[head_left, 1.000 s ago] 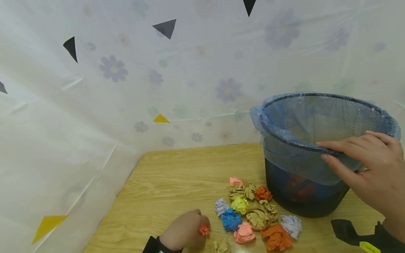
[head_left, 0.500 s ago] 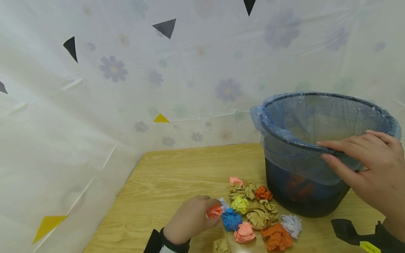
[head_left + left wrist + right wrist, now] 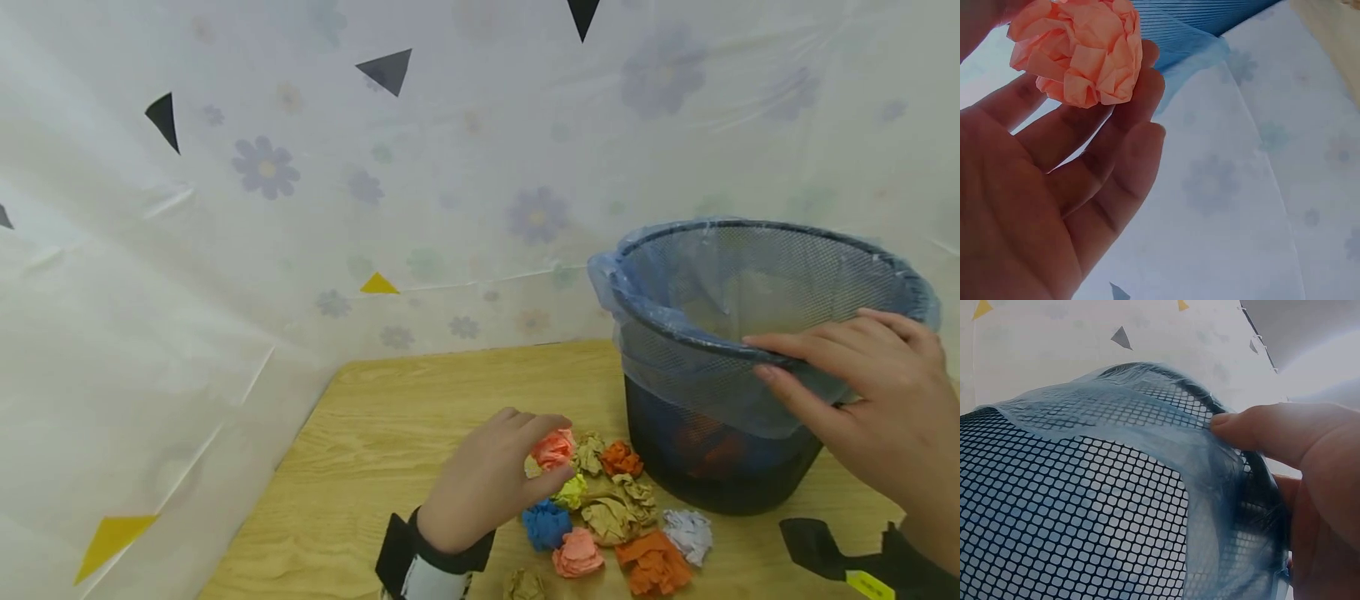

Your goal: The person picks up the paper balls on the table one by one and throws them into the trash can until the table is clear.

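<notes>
My left hand (image 3: 495,479) holds a crumpled salmon-pink paper ball (image 3: 1082,53) between its thumb and bent fingers, above the far left part of the paper pile. In the left wrist view the ball rests against the fingertips. My right hand (image 3: 877,387) grips the near right rim of a black mesh wastebasket (image 3: 712,467), thumb outside and fingers over the edge. A thin blue bin liner (image 3: 1147,440) is folded over that rim. Several dark red and blue shapes show dimly through the basket's lower side.
Left of the basket lie several crumpled paper balls: blue (image 3: 547,525), pink (image 3: 578,552), orange (image 3: 654,563), white (image 3: 687,536), yellow (image 3: 573,493) and tan (image 3: 609,518). They lie on a wooden table (image 3: 420,417). A flower-patterned plastic sheet (image 3: 450,167) hangs behind and at left.
My left hand has carried the salmon-pink paper ball from the table's front, away from me and to the right, over the pile. My right hand has stayed on the rim.
</notes>
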Action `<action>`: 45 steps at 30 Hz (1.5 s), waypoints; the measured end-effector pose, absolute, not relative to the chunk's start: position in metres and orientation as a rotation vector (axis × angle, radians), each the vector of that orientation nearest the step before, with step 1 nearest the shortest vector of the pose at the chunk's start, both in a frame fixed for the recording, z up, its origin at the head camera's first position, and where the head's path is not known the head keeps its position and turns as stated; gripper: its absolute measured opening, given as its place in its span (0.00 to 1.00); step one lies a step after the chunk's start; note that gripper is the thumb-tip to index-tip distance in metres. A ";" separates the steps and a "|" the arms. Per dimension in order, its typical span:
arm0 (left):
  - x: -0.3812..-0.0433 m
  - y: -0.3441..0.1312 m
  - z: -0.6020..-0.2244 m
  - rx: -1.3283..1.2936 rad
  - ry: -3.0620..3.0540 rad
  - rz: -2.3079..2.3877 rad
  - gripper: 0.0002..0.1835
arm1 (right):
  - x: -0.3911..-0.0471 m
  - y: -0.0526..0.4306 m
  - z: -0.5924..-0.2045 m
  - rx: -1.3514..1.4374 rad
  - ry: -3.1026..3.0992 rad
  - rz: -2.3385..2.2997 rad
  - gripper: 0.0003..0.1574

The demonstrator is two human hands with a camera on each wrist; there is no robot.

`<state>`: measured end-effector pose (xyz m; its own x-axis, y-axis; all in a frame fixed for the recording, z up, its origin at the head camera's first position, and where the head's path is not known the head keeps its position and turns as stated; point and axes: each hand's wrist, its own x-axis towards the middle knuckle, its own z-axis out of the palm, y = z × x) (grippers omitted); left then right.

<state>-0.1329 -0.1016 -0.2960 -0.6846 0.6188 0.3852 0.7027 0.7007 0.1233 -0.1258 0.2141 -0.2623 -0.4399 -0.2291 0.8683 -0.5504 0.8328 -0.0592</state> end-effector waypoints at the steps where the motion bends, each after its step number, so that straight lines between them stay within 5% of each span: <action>1: -0.133 -0.099 -0.293 -1.044 -2.587 -0.382 0.21 | -0.126 0.214 -0.262 0.577 -2.032 0.415 0.43; 45: -0.147 -0.031 -0.198 -1.409 -2.167 -0.509 0.20 | -0.125 0.214 -0.259 0.630 -1.996 0.420 0.40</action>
